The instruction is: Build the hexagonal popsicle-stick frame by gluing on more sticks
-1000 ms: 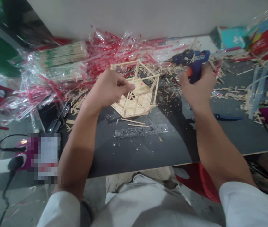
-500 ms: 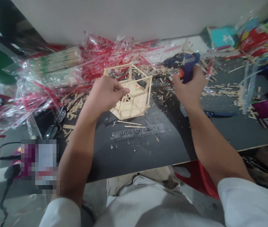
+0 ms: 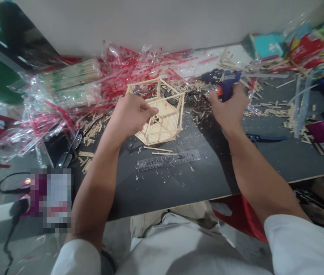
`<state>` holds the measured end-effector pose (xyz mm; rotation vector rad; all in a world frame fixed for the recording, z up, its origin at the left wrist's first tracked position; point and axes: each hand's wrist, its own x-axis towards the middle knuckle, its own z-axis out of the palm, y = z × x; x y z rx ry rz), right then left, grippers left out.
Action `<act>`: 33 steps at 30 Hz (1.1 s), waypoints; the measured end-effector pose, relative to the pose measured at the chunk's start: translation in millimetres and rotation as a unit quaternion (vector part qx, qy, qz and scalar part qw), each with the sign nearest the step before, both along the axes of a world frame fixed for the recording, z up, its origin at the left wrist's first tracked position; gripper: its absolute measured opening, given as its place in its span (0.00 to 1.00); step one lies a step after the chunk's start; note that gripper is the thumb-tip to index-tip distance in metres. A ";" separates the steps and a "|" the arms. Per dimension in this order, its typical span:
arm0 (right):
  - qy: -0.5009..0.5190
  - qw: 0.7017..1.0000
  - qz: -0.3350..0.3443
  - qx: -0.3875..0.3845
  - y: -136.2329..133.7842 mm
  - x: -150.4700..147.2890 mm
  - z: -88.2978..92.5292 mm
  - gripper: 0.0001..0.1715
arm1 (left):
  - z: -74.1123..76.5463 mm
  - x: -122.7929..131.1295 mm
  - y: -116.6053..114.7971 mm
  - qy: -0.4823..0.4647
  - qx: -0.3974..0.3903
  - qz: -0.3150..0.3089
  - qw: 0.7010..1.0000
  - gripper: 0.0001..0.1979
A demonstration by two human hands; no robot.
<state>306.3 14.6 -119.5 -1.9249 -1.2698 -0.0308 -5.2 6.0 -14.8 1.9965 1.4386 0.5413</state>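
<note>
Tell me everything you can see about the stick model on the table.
The stick model looks made of thin, pale wooden sticks. Its many-sided base shows sticks laid side by side; posts rise from it to a rim of sticks on top, leaving the upper sides mostly open. It stands upright on the dark table, just beyond two loose sticks and a clear ruler. The left hand hides part of its left side; contact is hard to judge.

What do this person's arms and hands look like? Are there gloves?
No gloves! The left hand and right hand are bare, and so are the forearms. Plain whitish sleeves end near the elbows. No watch shows.
</note>
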 end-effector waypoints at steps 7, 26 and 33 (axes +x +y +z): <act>-0.019 0.999 -0.014 -0.023 4.0 2.2 -6.0 0.11 | 2.0 -0.1 -1.5 -0.010 -0.016 0.009 1.000 0.14; -0.011 0.997 -0.015 -0.075 7.6 3.4 -12.0 0.13 | -0.1 -0.9 0.7 -0.011 -0.012 -0.002 1.000 0.13; -0.038 0.997 -0.005 -0.070 8.1 9.9 -20.2 0.17 | 4.9 1.2 -1.5 0.004 -0.006 0.000 1.000 0.11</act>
